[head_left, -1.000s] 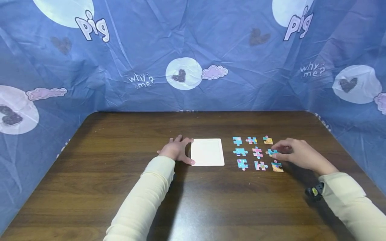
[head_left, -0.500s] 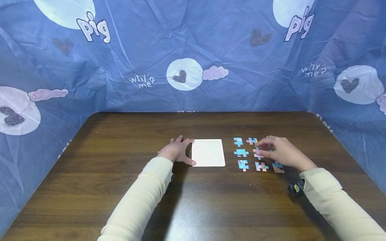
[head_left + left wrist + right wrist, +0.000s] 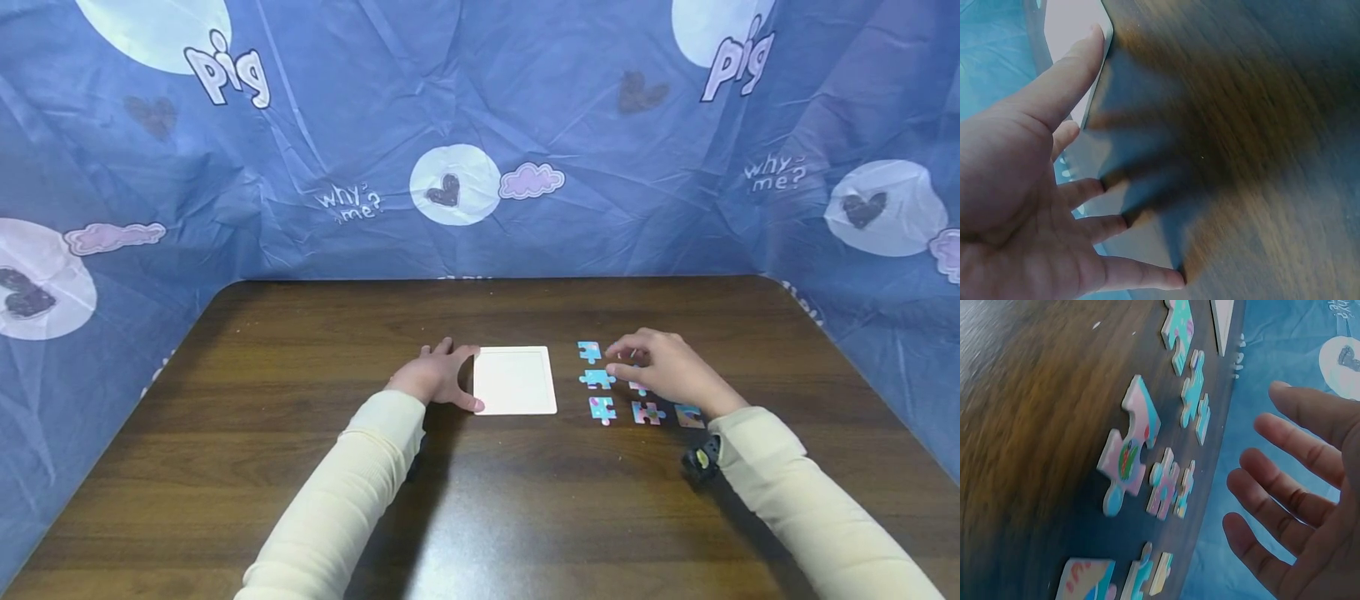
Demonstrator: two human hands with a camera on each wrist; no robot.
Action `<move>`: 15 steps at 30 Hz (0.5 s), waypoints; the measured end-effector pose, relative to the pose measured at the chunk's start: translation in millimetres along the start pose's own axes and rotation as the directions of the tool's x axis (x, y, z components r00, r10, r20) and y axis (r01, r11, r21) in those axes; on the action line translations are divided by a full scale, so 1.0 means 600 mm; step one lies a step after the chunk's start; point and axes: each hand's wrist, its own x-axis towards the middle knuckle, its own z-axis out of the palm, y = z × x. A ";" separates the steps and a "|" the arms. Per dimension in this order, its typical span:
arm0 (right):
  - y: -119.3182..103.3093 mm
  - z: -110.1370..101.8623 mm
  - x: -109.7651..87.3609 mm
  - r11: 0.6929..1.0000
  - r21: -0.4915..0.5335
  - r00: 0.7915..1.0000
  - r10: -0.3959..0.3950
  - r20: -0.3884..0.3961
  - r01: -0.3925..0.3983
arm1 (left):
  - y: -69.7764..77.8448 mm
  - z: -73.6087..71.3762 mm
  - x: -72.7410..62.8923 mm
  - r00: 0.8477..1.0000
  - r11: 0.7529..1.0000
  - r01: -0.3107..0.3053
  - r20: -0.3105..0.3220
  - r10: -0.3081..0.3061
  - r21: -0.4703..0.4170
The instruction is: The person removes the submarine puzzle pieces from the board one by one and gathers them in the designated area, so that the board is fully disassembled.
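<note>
A square white board (image 3: 515,382) with a thin inner outline lies mid-table. My left hand (image 3: 433,377) rests at its left side, thumb and index finger touching the two left corners. In the left wrist view the thumb (image 3: 1063,84) lies on the board's edge, while the other fingers spread over the wood. Over the jigsaw pieces (image 3: 602,410) hovers my right hand (image 3: 671,371), partly covering the far ones. The right wrist view shows its fingers loosely bent with nothing between them, apart from the pieces (image 3: 1164,484), which lie separately in rows on the table.
The brown wooden table (image 3: 480,508) has rounded far corners. A blue printed cloth (image 3: 480,100) hangs behind it and along both sides. A dark wrist device (image 3: 702,461) sits at the right cuff, close above the tabletop.
My right hand has moved left across the jigsaw pieces, from the right column to above the middle ones. The left hand and the board have stayed in place.
</note>
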 end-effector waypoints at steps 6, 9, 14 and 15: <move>0.000 0.007 0.008 1.000 0.022 1.000 0.010 -0.018 -0.010 | -0.001 0.000 0.003 1.000 1.000 -0.024 0.004 0.024 0.018; 0.002 0.010 0.011 0.999 0.032 0.999 0.031 -0.024 -0.031 | -0.001 0.001 0.004 0.999 0.999 -0.032 -0.004 0.032 0.019; -0.001 0.013 0.013 0.995 0.050 0.994 0.084 -0.069 -0.081 | -0.005 0.002 -0.002 0.995 0.998 -0.031 -0.092 0.035 0.045; -0.001 0.014 0.014 0.995 0.044 0.992 0.092 -0.090 -0.088 | -0.008 0.001 -0.004 0.992 0.998 -0.027 -0.120 0.033 0.053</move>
